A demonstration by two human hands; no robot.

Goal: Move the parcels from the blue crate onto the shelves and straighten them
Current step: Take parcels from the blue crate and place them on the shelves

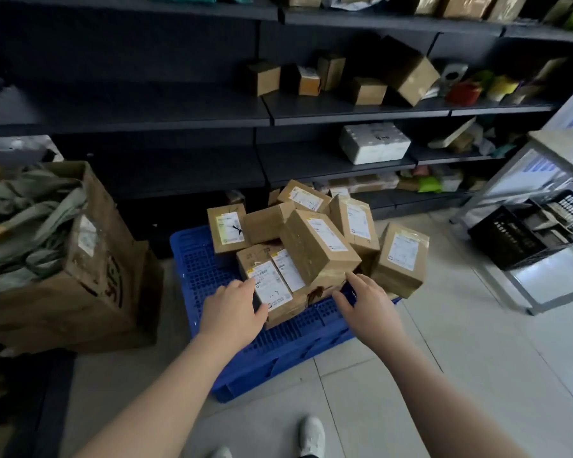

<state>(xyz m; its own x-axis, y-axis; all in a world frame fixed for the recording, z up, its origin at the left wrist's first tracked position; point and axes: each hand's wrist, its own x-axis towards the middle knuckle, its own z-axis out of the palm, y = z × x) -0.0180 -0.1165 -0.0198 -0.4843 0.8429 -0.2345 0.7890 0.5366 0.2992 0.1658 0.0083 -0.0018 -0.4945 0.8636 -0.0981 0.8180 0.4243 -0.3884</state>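
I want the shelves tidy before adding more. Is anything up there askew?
Yes. On the shelf holding the small boxes, one large cardboard box is tipped onto an edge and sits at a slant, not flat like the boxes to its left.

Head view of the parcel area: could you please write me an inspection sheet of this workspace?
Surface: pale tiled floor; the blue crate stands on it.
Job's things: brown labelled parcels heaped in the crate; dark shelves hold several boxes, with one tilted box.
Clutter: large cardboard box of green bags at left; black crate at right.
Hands: left hand open at the front parcel; right hand open, fingers spread by the pile.
Cables: nothing seen.
Surroundings: table at right; white shoe below.
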